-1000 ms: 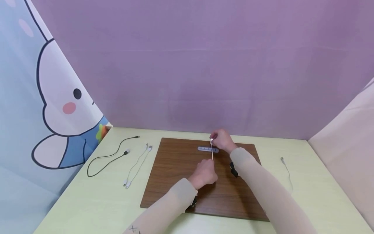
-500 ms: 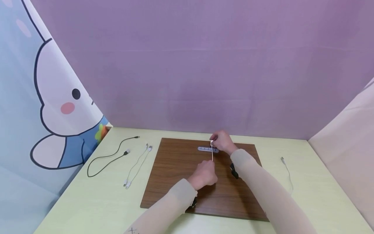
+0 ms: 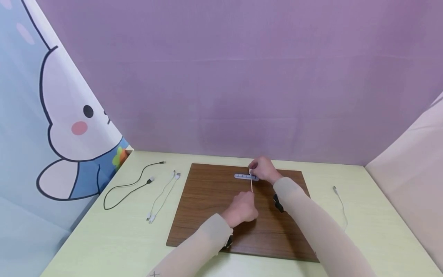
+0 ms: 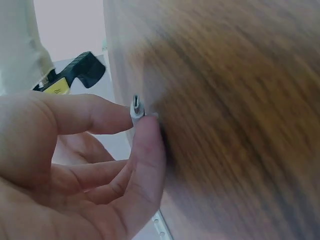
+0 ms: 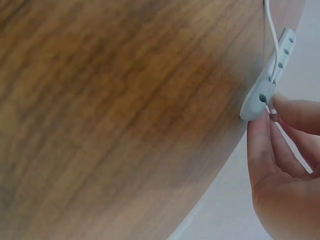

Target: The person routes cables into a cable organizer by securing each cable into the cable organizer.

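Note:
A short white charging cable runs between my two hands, over the dark wooden board. My left hand pinches one end; in the left wrist view its small metal-tipped connector sticks up between thumb and finger. At the board's far side, my right hand pinches the other end, mostly hidden by the fingers. Those fingertips are right at a pale cable holder with several slots. In the right wrist view the cable passes over the holder and lies at one slot close to its near end.
The wooden board lies on a pale yellow table. Left of it are a black cable and two white cables. Another white cable lies to the right. A purple curtain hangs behind.
My right hand has come down slightly toward the holder, bringing its cable end down with it. My left hand has shifted slightly nearer to me, still pinching its end.

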`<act>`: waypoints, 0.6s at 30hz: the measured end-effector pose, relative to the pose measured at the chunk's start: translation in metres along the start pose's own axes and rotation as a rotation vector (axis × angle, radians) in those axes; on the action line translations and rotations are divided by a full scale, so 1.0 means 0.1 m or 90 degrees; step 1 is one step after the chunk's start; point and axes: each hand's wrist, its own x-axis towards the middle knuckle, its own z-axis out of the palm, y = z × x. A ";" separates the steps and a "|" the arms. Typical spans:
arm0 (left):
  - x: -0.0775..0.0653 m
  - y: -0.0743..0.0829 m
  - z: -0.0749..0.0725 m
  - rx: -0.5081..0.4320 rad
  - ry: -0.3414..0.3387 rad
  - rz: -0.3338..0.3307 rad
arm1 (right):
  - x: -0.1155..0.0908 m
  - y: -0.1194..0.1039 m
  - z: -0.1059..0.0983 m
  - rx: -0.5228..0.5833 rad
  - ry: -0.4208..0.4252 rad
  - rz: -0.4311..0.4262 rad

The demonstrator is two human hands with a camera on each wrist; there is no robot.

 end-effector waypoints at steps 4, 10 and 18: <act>0.01 -0.01 0.00 0.048 0.011 0.026 | 0.00 -0.01 -0.02 -0.033 -0.020 -0.001; 0.02 -0.03 -0.02 0.104 0.032 0.063 | -0.02 0.01 -0.06 -0.031 -0.024 -0.033; 0.03 -0.04 -0.03 0.101 0.058 0.081 | -0.17 0.06 -0.20 -0.001 -0.011 -0.020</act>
